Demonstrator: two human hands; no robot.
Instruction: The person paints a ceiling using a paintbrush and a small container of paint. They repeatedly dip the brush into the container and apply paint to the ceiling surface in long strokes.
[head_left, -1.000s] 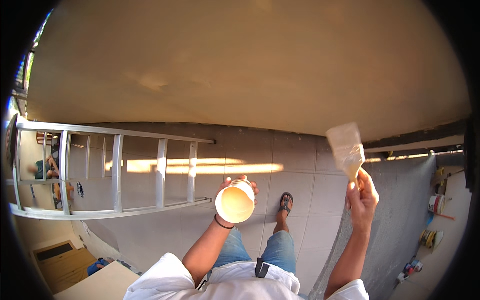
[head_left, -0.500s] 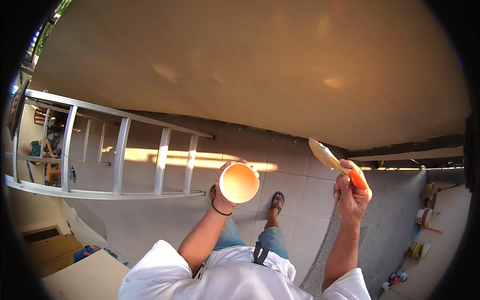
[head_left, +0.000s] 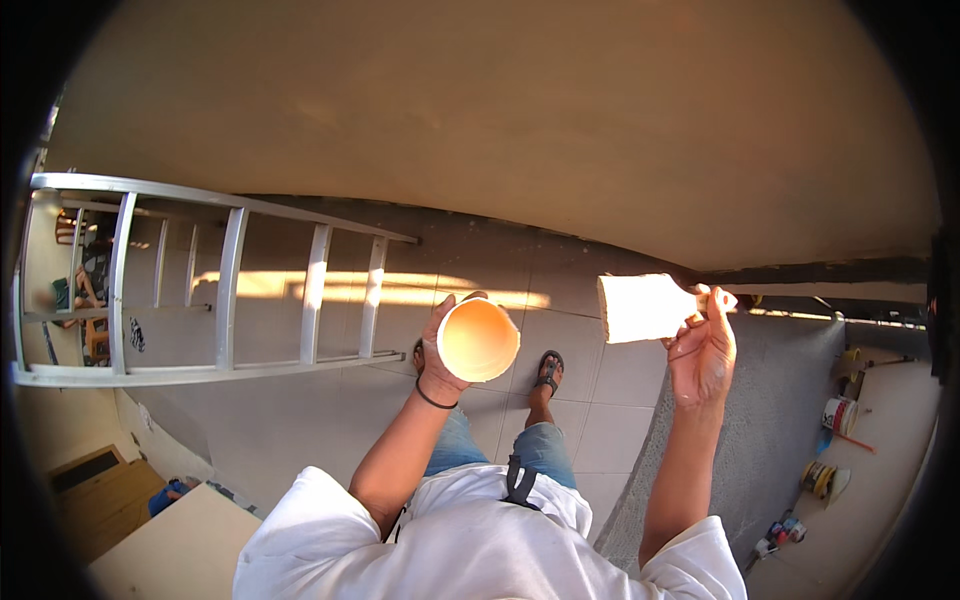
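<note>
My left hand (head_left: 436,340) is closed round a pale, round paint tub (head_left: 478,340), held in front of my body with its mouth facing up. The inside looks peach-coloured, and how much it holds cannot be made out. Out to the right, my right hand (head_left: 703,352) grips a wide paintbrush (head_left: 640,308) by its handle. The brush's broad, pale face is turned toward me, and its bristles point left. Brush and tub are apart. A large beige-brown wall (head_left: 480,130) stands ahead, and the brush appears apart from it.
An aluminium stepladder (head_left: 230,290) stands on the tiled floor (head_left: 620,385) to the left. Beyond it a person (head_left: 82,292) sits. Tubs (head_left: 840,412) and rolls (head_left: 825,482) rest along a ledge at right. A pale board (head_left: 175,550) lies at lower left.
My right hand has turned the brush from edge-on to flat, its bristles swinging from up-left to left. The tub stays nearly in place; the view has shifted slightly.
</note>
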